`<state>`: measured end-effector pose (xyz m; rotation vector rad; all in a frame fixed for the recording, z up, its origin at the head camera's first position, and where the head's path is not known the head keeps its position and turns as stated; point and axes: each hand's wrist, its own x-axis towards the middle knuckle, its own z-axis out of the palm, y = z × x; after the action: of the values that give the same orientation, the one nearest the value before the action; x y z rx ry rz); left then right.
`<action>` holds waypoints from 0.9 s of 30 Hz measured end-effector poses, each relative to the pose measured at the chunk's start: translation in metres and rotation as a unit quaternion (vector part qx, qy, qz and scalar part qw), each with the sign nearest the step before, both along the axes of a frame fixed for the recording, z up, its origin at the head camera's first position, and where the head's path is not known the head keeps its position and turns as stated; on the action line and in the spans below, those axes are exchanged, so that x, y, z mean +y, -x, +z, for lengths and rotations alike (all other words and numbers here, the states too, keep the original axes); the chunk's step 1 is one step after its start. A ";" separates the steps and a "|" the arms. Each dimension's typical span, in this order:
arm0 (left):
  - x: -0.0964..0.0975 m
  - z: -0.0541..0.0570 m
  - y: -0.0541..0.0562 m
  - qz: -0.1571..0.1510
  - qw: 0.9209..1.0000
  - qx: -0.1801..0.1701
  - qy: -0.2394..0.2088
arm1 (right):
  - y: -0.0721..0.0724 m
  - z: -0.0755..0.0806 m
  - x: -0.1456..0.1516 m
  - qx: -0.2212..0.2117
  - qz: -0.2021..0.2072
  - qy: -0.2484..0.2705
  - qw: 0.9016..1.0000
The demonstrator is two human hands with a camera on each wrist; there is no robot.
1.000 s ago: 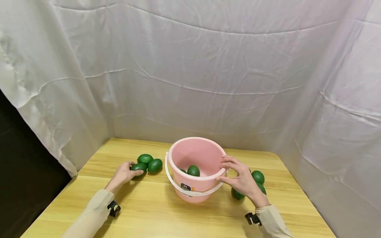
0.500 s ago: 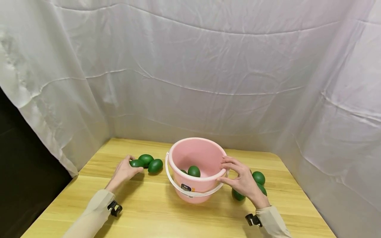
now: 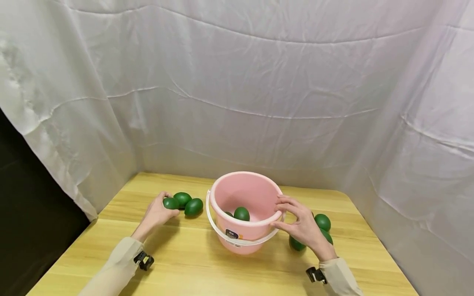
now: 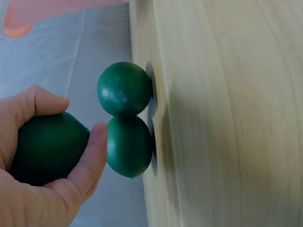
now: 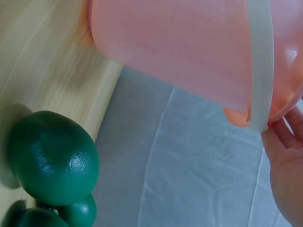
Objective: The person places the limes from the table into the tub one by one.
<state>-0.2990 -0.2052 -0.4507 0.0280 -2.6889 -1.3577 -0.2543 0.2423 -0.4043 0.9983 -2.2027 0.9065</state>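
My left hand pinches a dark green lime between thumb and fingers. In the left wrist view the held lime is clear of the tabletop. Close beside it, two more limes touch each other on the table. A pink bucket with a white handle stands in the middle, and limes lie inside; its wall partly hides one. My right hand grips the bucket's right rim, thumb outside and fingers over the edge, as the head view shows.
Several limes rest on the wooden table right of the bucket, partly hidden by my right hand. Pale fabric hangs behind the table and at both sides. A black area lies at the far left.
My left hand has raised its lime off the table and moved it slightly up and left in the head view. The right hand has kept its grip on the bucket rim.
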 end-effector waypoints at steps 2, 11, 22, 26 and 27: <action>0.001 0.001 0.000 -0.005 1.000 0.012 -0.011 | 0.000 0.000 0.000 0.002 0.002 0.000 1.000; 0.009 0.008 -0.003 0.004 0.998 0.052 -0.021 | 0.001 0.000 0.000 0.005 0.004 -0.001 1.000; 0.019 0.014 -0.004 0.005 0.998 0.055 -0.023 | -0.003 0.000 0.002 -0.017 -0.003 0.001 1.000; 0.023 0.018 -0.005 0.019 0.998 0.055 -0.033 | -0.002 -0.001 0.002 -0.014 -0.004 0.001 1.000; 0.024 0.019 -0.005 0.021 0.997 0.057 -0.039 | -0.002 -0.001 0.002 -0.014 -0.003 0.001 1.000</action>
<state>-0.2939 -0.1814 -0.4318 0.0144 -2.5273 -1.4071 -0.2520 0.2444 -0.4049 0.9824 -2.2270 0.9242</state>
